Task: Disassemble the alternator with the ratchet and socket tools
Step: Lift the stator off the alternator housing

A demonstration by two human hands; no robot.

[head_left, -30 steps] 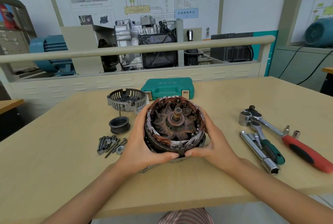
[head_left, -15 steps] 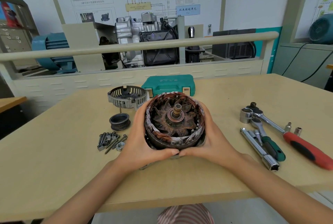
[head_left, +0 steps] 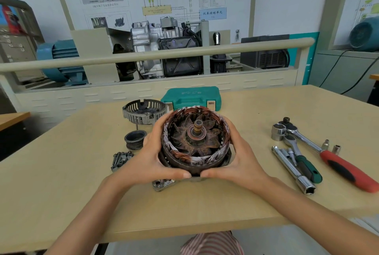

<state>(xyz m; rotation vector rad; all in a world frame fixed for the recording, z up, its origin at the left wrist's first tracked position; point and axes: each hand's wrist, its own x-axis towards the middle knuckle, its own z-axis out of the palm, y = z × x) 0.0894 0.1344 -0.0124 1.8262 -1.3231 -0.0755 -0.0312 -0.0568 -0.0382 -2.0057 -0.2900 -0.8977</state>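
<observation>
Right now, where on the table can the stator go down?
Bare wooden table lies near the front edge and between the right hand and chrome extension bar. Left is crowded: grooved black pulley, dark bolt pile.

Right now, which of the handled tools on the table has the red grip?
The long ratchet farthest right, with a big socket on its head. The shorter ratchet beside it has a green grip; the extension bar is bare chrome.

An automotive training workshop: wall wiring diagrams (head_left: 155,8), a display engine (head_left: 164,49) (cutaway, seemingly), bench ratchets (head_left: 303,138).
</observation>
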